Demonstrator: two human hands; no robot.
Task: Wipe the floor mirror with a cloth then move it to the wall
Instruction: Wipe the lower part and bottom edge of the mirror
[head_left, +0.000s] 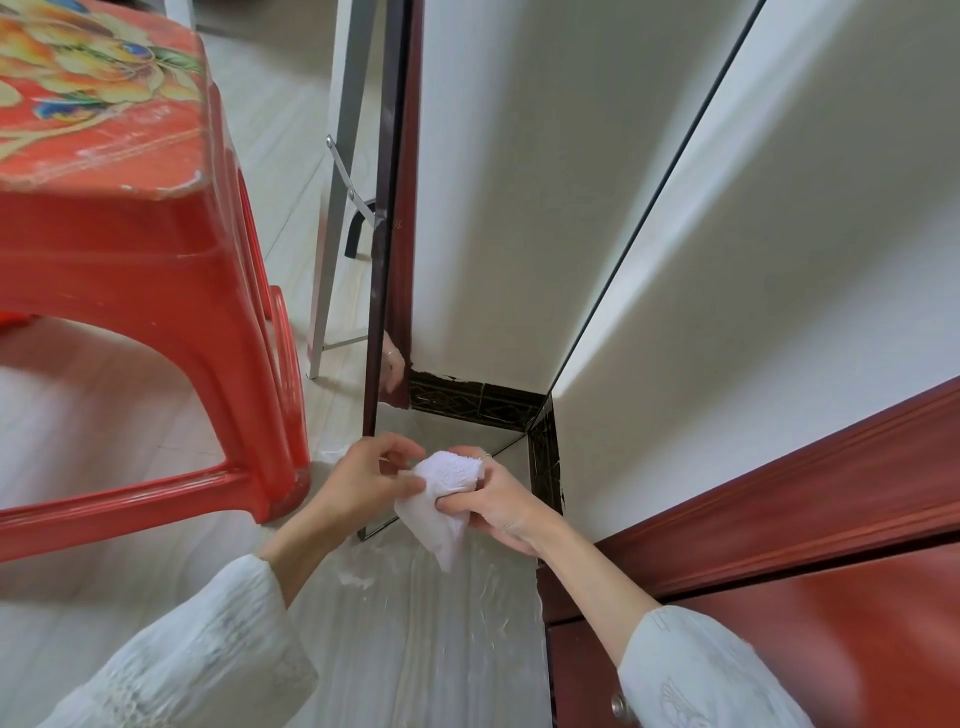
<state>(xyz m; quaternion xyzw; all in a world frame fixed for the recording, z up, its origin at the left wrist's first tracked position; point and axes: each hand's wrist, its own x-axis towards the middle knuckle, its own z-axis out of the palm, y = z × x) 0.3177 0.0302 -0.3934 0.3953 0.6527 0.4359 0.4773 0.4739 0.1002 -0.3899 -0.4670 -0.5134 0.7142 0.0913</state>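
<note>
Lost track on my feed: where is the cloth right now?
In the head view, the white cloth sits low and centre, gripped by the right hand and pinched by the left hand, just in front of the floor mirror's bottom edge.

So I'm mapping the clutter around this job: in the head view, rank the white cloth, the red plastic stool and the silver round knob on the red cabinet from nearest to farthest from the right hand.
1. White cloth: gripped in the right hand.
2. Red plastic stool: to the left, past the left hand.
3. Silver round knob: low, by the right sleeve.
</note>
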